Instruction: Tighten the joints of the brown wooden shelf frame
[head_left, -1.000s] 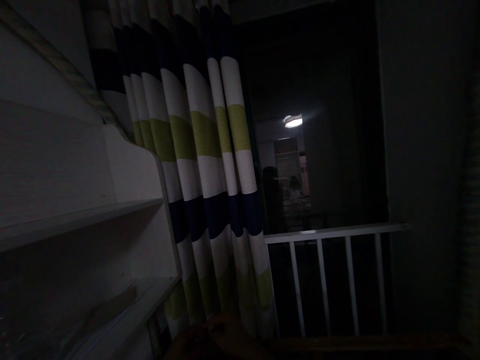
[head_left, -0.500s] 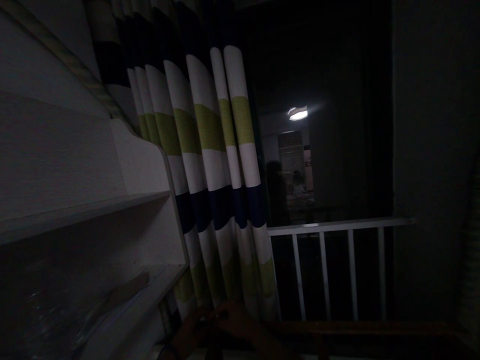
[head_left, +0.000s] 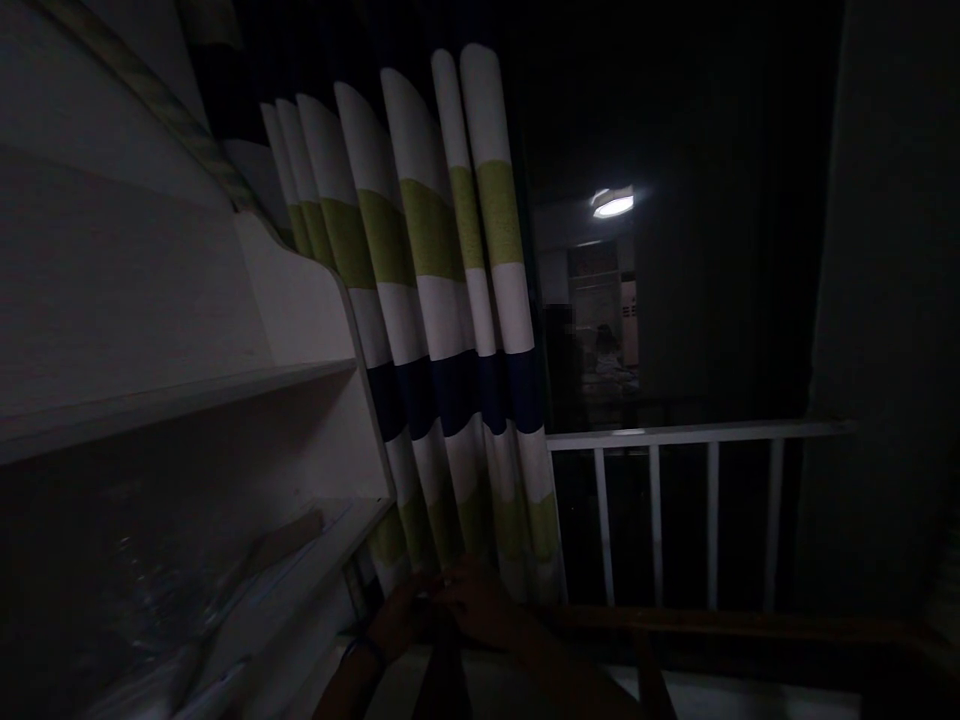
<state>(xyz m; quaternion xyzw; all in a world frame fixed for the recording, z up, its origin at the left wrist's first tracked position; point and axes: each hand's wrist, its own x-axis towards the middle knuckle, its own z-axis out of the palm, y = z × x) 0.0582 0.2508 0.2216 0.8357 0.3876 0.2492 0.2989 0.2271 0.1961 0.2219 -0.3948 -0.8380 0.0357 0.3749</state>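
where the white, green and navy striped cloth curtain [head_left: 442, 330] hangs beside the white wooden shelf unit [head_left: 300, 300], my left hand [head_left: 397, 625] and right hand [head_left: 484, 612] meet at its lower folds, touching each other; it is too dark for me to tell whether my fingers grip anything.

Head-worn camera, facing forward, close to striped curtain [head_left: 450, 300], railing [head_left: 697, 435] beyond

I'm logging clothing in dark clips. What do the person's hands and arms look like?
No sleeves or gloves show. The left hand has a dark band at its wrist; the right hand is too dim for detail.
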